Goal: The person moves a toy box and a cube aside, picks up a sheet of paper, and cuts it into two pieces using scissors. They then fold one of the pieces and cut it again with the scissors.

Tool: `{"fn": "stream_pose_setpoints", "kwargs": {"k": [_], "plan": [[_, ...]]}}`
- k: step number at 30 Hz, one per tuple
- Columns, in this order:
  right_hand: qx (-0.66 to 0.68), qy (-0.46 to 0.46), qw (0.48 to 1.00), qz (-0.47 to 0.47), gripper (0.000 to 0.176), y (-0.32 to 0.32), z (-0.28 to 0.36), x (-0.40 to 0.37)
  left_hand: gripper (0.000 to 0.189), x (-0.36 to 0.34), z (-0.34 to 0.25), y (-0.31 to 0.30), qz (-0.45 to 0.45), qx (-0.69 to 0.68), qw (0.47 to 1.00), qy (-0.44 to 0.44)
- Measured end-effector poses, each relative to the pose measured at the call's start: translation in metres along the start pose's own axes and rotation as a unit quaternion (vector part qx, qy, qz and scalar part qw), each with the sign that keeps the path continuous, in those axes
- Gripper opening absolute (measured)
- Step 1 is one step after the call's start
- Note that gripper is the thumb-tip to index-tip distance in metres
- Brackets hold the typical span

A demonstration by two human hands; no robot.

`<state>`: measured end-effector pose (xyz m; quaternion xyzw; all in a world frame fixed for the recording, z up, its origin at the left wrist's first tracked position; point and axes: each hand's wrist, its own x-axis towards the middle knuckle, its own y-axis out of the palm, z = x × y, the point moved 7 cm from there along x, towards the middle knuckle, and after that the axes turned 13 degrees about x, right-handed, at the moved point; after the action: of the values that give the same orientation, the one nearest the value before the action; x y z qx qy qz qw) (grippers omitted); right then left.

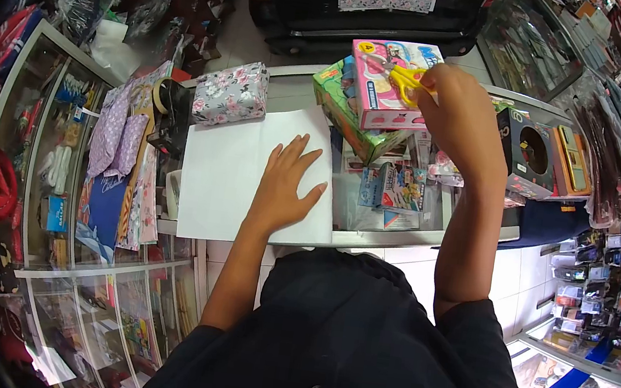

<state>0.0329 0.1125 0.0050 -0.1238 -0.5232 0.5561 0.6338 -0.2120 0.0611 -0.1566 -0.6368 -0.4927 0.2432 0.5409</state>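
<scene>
My left hand (288,183) lies flat with spread fingers on a large white sheet of paper (219,183) on the glass counter. My right hand (453,107) is closed on the yellow handles of a pair of scissors (404,80), whose blades point left over a pink box (383,110). Under the pink box a green box (332,92) lies at a slant. A parcel in floral wrapping (231,93) touches the top left of the paper. Small boxes (397,187) lie to the right of the paper.
A black tape dispenser (172,111) stands left of the floral parcel. At the counter's right are a black box (525,154) and a gold-coloured item (571,159). A black car (362,30) is beyond the counter. Glass display cases (95,273) stand at the left.
</scene>
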Motion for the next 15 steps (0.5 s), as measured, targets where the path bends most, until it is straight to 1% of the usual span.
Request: {"fn": "stream_pose_setpoints", "kwargs": {"k": [1,3,4,5,6,7,8,9,10,11,13,15], "plan": [[-0.002,0.000,1.000,0.000,0.013,-0.004,0.000,-0.004,0.060,0.000,0.000,-0.001,-0.002,0.002,1.000,-0.001],[0.119,0.013,0.992,-0.038,0.018,-0.021,0.005,-0.017,0.059,0.001,0.000,0.000,-0.004,0.000,1.000,-0.003],[0.171,0.035,0.984,-0.026,0.019,-0.026,0.005,-0.024,0.059,0.001,0.000,0.001,-0.003,-0.002,1.000,-0.003],[0.173,0.033,0.984,-0.026,0.019,-0.031,0.013,-0.030,0.059,0.001,0.001,0.000,-0.002,-0.002,1.000,-0.005],[0.336,0.098,0.936,-0.039,0.020,-0.032,0.011,-0.040,0.059,0.000,0.000,-0.001,-0.001,-0.010,1.000,-0.008],[0.487,0.161,0.857,-0.049,0.021,-0.029,0.010,-0.051,0.059,0.000,0.001,-0.002,-0.002,-0.008,1.000,-0.010],[0.619,0.179,0.764,-0.022,0.020,-0.019,0.006,-0.067,0.059,0.000,0.001,-0.001,-0.005,-0.012,1.000,-0.006],[0.671,0.177,0.720,-0.020,0.022,-0.009,0.010,-0.079,0.059,0.000,0.000,-0.001,-0.008,-0.016,1.000,-0.002],[0.759,0.180,0.625,-0.033,0.024,0.001,0.017,-0.090,0.059,0.000,0.000,-0.001,-0.010,-0.015,1.000,-0.004],[0.835,0.179,0.519,-0.046,0.025,0.011,0.023,-0.102,0.062,0.000,0.001,0.000,0.004,-0.017,1.000,0.000],[0.910,0.216,0.349,-0.058,0.030,0.037,0.025,-0.134,0.065,-0.002,0.004,0.001,0.017,-0.016,1.000,0.001],[0.937,0.235,0.258,-0.034,0.035,0.057,0.037,-0.155,0.073,-0.007,0.002,0.006,0.044,0.012,0.997,0.058]]}}
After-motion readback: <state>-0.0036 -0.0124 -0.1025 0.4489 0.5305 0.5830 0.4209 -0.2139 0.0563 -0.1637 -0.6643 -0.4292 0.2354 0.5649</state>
